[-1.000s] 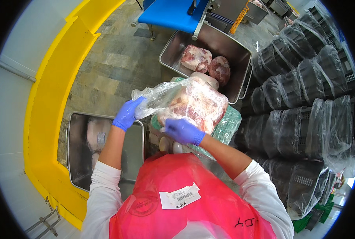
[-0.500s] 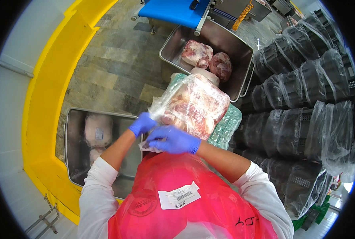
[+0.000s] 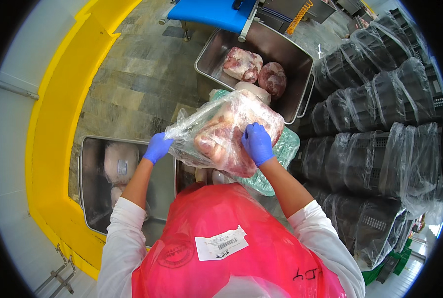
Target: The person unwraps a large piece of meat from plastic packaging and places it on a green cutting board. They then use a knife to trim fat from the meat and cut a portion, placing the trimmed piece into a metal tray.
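My left hand [image 3: 158, 148] in a blue glove grips the gathered end of a clear plastic bag [image 3: 184, 134], out to the left of a large pale-red cut of meat [image 3: 216, 141] inside it. My right hand [image 3: 256, 145], also gloved blue, has its fingers curled onto the bag over the meat's right part. Under the bagged meat is a green, plastic-covered layer [image 3: 286, 151], mostly hidden. My red apron lies just below both hands.
A steel bin [image 3: 202, 59] with several cuts stands behind, below a blue conveyor [image 3: 206, 15]. Another bin [image 3: 162, 198] holding pale wrapped pieces is at left, beside a yellow kerb [image 3: 52, 129]. Plastic-covered dark crates [image 3: 351, 159] are stacked along the right.
My hands were close together at the bag's near left half a second ago. Now the left is farther left, the right has moved up and right onto the meat, and the bag is stretched leftward.
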Motion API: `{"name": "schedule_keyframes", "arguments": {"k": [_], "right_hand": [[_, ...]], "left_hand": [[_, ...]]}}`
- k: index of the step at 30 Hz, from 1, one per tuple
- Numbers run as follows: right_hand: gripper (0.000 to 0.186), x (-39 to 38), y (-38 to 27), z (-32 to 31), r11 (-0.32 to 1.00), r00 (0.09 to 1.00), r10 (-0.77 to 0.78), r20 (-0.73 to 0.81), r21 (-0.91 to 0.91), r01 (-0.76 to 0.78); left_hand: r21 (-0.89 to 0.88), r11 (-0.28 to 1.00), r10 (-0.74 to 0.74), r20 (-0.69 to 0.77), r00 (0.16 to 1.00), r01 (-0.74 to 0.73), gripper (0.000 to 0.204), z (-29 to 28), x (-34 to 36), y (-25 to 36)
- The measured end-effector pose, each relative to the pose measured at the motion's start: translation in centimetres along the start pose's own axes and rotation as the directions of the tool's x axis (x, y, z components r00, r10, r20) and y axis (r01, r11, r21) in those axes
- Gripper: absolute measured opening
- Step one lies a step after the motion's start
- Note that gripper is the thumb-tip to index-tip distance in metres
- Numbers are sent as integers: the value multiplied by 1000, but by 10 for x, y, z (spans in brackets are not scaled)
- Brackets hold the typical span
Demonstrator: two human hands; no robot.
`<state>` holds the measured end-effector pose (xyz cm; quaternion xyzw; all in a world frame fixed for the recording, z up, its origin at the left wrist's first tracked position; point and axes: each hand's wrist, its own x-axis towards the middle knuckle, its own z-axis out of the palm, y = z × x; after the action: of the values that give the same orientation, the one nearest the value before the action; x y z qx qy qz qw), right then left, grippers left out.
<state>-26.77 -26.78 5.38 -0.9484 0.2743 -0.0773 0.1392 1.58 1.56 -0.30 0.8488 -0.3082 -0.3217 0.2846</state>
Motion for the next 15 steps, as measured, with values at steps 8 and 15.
{"name": "schedule_keyframes", "arguments": {"k": [8, 15], "right_hand": [[16, 34, 83, -4, 964, 949, 244, -201, -57, -260], [25, 47, 152, -76, 960, 927, 280, -250, 96, -264]], "left_hand": [[-296, 955, -12, -42, 999, -1, 36, -4, -2, 10], [-460, 887, -55, -3, 999, 47, 34, 9, 3, -2]]}}
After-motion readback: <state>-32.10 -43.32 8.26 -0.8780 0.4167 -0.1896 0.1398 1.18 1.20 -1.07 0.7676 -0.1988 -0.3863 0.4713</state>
